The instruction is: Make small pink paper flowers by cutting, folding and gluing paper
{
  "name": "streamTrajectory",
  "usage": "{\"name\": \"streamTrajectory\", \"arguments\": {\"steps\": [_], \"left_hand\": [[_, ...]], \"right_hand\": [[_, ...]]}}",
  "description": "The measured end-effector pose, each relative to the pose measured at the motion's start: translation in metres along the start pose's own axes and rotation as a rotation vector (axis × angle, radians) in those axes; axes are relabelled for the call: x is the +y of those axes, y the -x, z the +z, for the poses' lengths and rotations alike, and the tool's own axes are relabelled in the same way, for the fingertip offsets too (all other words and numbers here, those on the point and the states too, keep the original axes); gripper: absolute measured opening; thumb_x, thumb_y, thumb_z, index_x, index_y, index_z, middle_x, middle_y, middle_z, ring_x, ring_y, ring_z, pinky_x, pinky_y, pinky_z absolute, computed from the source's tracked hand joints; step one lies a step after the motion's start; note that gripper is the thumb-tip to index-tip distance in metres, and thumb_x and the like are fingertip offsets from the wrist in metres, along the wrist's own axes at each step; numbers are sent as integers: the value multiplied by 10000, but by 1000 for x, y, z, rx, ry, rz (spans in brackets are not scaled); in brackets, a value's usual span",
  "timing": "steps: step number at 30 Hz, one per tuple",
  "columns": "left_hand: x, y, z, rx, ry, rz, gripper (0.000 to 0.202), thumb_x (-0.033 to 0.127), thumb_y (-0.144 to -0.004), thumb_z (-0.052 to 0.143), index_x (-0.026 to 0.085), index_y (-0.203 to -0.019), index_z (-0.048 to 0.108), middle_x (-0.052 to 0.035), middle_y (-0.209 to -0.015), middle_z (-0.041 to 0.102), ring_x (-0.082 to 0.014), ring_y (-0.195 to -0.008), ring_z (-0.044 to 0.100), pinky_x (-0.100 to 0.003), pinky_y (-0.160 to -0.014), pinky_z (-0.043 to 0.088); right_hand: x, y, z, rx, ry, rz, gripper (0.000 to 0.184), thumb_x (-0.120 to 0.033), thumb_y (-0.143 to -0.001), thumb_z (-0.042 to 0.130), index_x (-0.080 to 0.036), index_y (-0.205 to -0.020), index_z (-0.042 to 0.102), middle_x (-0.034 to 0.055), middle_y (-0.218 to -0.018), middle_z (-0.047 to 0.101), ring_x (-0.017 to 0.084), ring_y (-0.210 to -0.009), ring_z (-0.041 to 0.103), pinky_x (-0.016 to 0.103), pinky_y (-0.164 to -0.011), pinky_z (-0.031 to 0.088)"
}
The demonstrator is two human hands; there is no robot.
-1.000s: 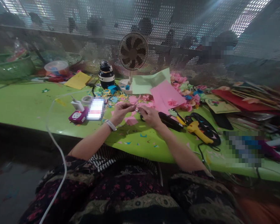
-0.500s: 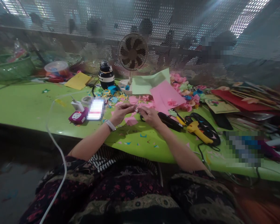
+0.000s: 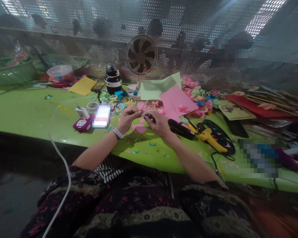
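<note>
My left hand (image 3: 129, 120), with a white watch on the wrist, is closed in a pinch over the table. The tiny piece at its fingertips is too small to make out. Close beside it, my right hand (image 3: 160, 125) has its fingers curled around a dark-handled tool (image 3: 152, 119), mostly hidden by the hand; its kind is unclear. The tool's front end meets the left fingertips. Cut pink paper pieces (image 3: 139, 128) lie just below and between the hands. Behind them are a large pink sheet (image 3: 175, 100) and a pale green sheet (image 3: 152, 90).
On the green table (image 3: 27, 109) are a lit phone (image 3: 101, 116), purple plug adapter (image 3: 81, 124), black bottle (image 3: 113, 81) and fan (image 3: 141, 56). To the right lie a black stapler-like object (image 3: 181, 129), a yellow glue gun (image 3: 212, 140) and paper stacks. A white cable hangs at left.
My right hand has turned and its fingers have curled around the dark-handled tool, bringing it up to the left fingertips. The left hand has stayed nearly still.
</note>
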State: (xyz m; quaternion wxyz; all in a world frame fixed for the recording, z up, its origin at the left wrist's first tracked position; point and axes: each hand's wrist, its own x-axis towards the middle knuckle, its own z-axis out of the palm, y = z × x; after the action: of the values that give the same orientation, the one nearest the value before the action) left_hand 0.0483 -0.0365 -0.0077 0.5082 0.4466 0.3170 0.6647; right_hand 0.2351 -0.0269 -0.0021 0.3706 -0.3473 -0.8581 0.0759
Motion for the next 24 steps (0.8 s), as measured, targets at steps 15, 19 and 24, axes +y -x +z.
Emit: {"name": "streamTrajectory", "arguments": {"steps": [15,19,24], "left_hand": [[-1,-2,-1,9,42,-75,395,438,-499,978,170,-643,725,-2,-711,705,-97,-692,643,-244,-717,545],[-2,-2,-1,4,-16,12,375,418,-588,950,163,-590,676,6,-655,659,-85,-653,600,-230,-670,502],[0,-1,0,-2,-75,49,380,471,-541,957,180,-657,742,-8,-691,699,-109,-679,631,-263,-702,526]], "right_hand": [[11,-3,4,62,-96,-117,329,-468,-1038,502,-247,-1156,715,95,-1061,741,260,-1027,683,422,-919,569],[7,0,5,51,-17,-88,335,-454,-1023,538,-238,-1239,676,111,-1131,727,274,-1046,674,414,-887,569],[10,0,6,70,-14,-78,375,-451,-1066,427,-225,-1196,697,115,-1081,742,262,-1010,685,396,-876,561]]}}
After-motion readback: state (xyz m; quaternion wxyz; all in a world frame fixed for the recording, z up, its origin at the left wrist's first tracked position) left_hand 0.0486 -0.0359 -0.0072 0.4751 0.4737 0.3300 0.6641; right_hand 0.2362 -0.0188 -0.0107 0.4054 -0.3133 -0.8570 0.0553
